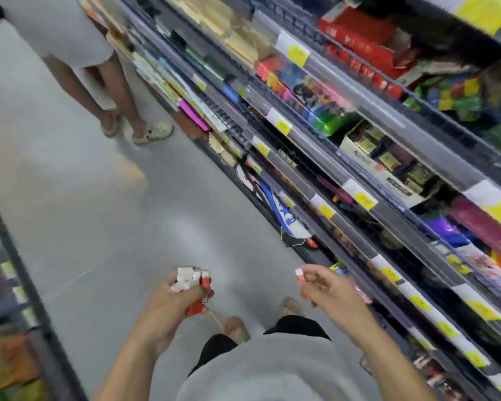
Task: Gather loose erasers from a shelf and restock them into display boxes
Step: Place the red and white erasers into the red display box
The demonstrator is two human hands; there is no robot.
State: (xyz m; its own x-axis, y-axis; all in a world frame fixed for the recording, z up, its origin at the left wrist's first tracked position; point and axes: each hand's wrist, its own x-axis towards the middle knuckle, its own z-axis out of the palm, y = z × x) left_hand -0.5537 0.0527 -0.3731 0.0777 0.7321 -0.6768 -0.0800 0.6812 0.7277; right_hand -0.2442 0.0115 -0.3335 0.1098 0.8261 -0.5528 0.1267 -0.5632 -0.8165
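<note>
My left hand [171, 302] grips a bunch of several small white erasers with red sleeves [190, 280], held over the aisle floor in the lower middle of the view. My right hand [323, 287] pinches a single red-and-white eraser [299, 275] between thumb and fingertips, a short way to the right of the bunch and just in front of the shelves. No display box for the erasers can be made out in this blurred frame.
Stocked shelves [359, 175] with yellow price tags run diagonally along the right. Another shelf unit [9, 299] edges the left. A person in light shoes [154, 131] stands further up the grey aisle floor [84, 212]. Rackets lean at the shelf base [284, 215].
</note>
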